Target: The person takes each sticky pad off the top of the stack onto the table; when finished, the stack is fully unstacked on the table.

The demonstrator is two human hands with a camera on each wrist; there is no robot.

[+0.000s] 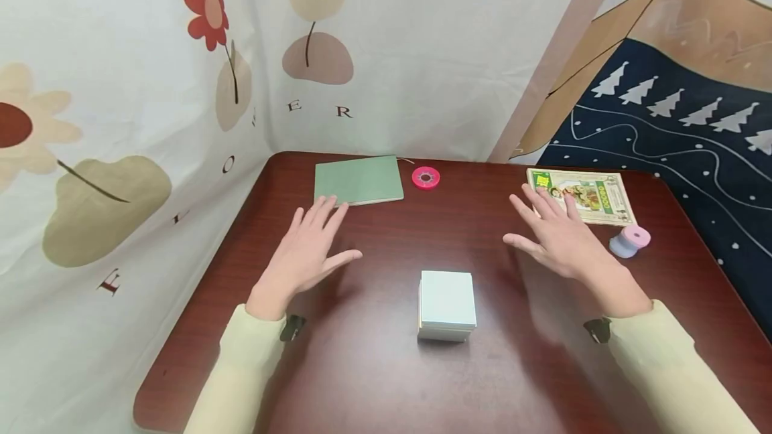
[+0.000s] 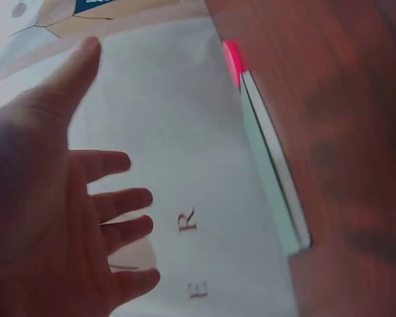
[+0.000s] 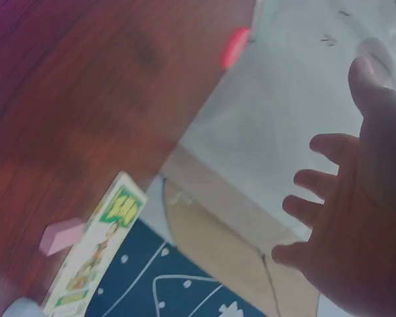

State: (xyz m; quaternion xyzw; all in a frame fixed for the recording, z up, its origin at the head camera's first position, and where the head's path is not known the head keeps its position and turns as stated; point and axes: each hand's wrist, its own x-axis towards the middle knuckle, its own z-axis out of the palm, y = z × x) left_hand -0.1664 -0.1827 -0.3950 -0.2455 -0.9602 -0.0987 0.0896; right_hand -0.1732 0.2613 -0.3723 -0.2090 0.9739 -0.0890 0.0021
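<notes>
Both hands hover above a dark red table (image 1: pixel 374 367) with fingers spread and nothing in them. My left hand (image 1: pixel 310 243) (image 2: pixel 59 211) is left of centre, its fingertips close to a green notebook (image 1: pixel 358 180) (image 2: pixel 274 165). My right hand (image 1: pixel 555 233) (image 3: pixel 356 218) is right of centre, just in front of a picture book (image 1: pixel 582 195) (image 3: pixel 96 254). A pale blue-white box (image 1: pixel 447 305) stands on the table between and below the hands, touched by neither.
A pink tape roll (image 1: pixel 425 177) (image 2: pixel 232 61) (image 3: pixel 234 46) lies beside the notebook. A pink and lilac spool (image 1: pixel 630 240) (image 3: pixel 59 236) sits near the picture book. Flower-printed cloth (image 1: pixel 120 119) walls the left and back; a navy tree-patterned cloth (image 1: pixel 681 126) hangs at right.
</notes>
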